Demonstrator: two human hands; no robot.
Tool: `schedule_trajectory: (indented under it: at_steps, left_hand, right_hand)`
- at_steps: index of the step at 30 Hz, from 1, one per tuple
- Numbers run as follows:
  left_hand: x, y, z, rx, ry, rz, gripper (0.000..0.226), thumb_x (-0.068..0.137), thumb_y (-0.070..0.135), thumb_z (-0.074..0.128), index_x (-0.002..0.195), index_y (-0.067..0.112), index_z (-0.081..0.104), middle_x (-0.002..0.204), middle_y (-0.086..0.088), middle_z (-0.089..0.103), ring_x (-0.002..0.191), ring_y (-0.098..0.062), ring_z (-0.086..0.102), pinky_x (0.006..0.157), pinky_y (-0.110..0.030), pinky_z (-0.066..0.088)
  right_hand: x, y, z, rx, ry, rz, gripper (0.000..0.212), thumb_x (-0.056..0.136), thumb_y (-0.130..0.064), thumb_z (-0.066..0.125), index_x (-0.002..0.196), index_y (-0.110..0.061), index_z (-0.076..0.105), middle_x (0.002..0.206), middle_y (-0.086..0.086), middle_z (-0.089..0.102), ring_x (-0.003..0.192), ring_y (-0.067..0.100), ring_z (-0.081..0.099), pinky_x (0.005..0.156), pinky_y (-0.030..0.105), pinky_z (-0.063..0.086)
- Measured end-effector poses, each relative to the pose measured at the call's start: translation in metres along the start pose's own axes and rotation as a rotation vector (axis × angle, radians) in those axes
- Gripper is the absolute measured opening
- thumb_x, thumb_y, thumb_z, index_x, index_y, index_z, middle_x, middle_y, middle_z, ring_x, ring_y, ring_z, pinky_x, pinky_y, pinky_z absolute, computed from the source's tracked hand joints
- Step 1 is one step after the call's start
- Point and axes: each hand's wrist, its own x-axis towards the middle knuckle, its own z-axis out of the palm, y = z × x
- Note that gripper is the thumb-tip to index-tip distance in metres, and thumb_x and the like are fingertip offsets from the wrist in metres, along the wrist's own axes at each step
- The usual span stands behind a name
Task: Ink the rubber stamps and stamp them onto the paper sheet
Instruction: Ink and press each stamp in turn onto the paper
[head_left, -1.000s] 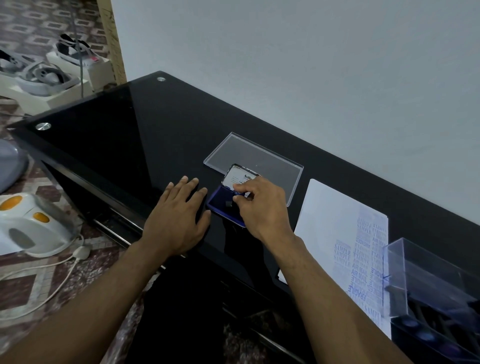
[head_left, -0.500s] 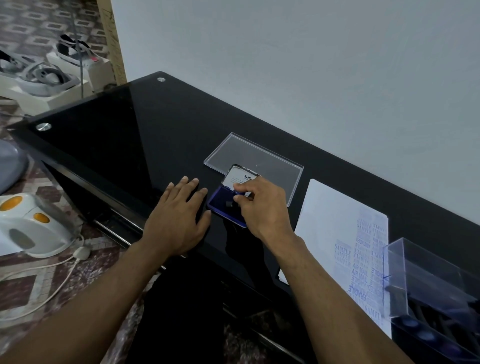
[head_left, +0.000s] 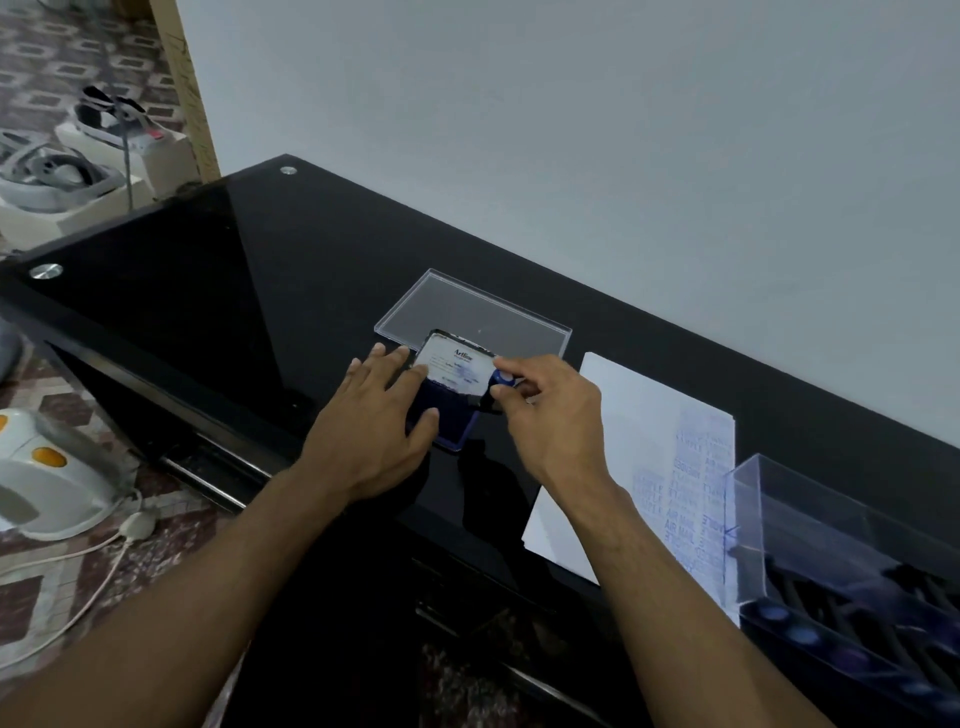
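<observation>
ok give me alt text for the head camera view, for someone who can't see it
A person's right hand pinches a small blue-topped rubber stamp at the edge of an open blue ink pad, while the left hand rests flat on the pad's left side. They sit on a black glass table, with a partly stamped paper sheet to the right.

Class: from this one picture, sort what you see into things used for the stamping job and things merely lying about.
In use:
- blue ink pad in its open case
- blue-topped rubber stamp, pinched by right hand
- left hand, steadying the pad
- white paper sheet
- clear stamp box

Lying about:
- white electric kettle
- clear plastic lid
</observation>
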Motion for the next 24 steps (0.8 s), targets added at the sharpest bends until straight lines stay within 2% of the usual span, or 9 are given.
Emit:
schedule_trajectory:
  at_steps: [3,5,8,12,18,24]
  left_hand:
    - [0.006,0.027,0.003,-0.010,0.002,0.053,0.068,0.094,0.054,0.030,0.149,0.016,0.041,0.160,-0.010,0.032,0.153,-0.028,0.017,0.125,-0.044,0.012]
    - [0.009,0.045,0.008,-0.039,-0.009,0.076,0.067,0.093,0.053,0.030,0.149,0.019,0.042,0.161,-0.009,0.032,0.152,-0.026,0.018,0.125,-0.044,0.015]
    - [0.012,0.071,0.018,-0.090,-0.036,0.115,0.063,0.094,0.051,0.034,0.149,0.022,0.041,0.162,-0.007,0.031,0.153,-0.024,0.017,0.124,-0.046,0.019]
    - [0.017,0.105,0.035,-0.110,-0.086,0.200,0.059,0.098,0.047,0.042,0.151,0.022,0.038,0.163,-0.006,0.027,0.153,-0.025,0.014,0.125,-0.046,0.017]
    - [0.028,0.143,0.057,-0.097,-0.140,0.273,0.066,0.096,0.052,0.032,0.154,0.020,0.035,0.164,-0.004,0.026,0.154,-0.023,0.011,0.125,-0.042,0.006]
    - [0.039,0.165,0.071,-0.027,-0.171,0.311,0.068,0.096,0.056,0.024,0.156,0.025,0.031,0.166,-0.003,0.022,0.155,-0.026,0.010,0.123,-0.046,-0.001]
  right_hand:
    - [-0.005,0.014,-0.022,0.013,0.054,0.022,0.026,0.086,-0.013,0.074,0.111,-0.021,0.074,0.101,-0.007,0.069,0.085,0.004,0.063,0.077,0.004,0.045]
    - [-0.010,0.026,-0.037,0.011,0.081,0.049,0.026,0.085,-0.012,0.074,0.111,-0.020,0.075,0.101,-0.006,0.070,0.082,0.003,0.063,0.075,0.003,0.044]
    - [-0.017,0.045,-0.061,-0.007,0.119,0.093,0.025,0.086,-0.012,0.073,0.110,-0.019,0.075,0.105,-0.004,0.070,0.082,0.006,0.064,0.079,0.015,0.050]
    - [-0.025,0.067,-0.090,-0.043,0.171,0.172,0.024,0.087,-0.015,0.072,0.111,-0.018,0.075,0.110,-0.003,0.070,0.089,0.009,0.065,0.090,0.027,0.054]
    - [-0.034,0.093,-0.119,-0.105,0.176,0.240,0.024,0.088,-0.017,0.073,0.112,-0.020,0.074,0.111,-0.004,0.069,0.084,0.008,0.065,0.088,0.027,0.055]
    - [-0.035,0.112,-0.127,-0.123,0.163,0.279,0.027,0.088,-0.020,0.073,0.115,-0.019,0.073,0.114,-0.003,0.069,0.091,0.010,0.066,0.091,0.030,0.056]
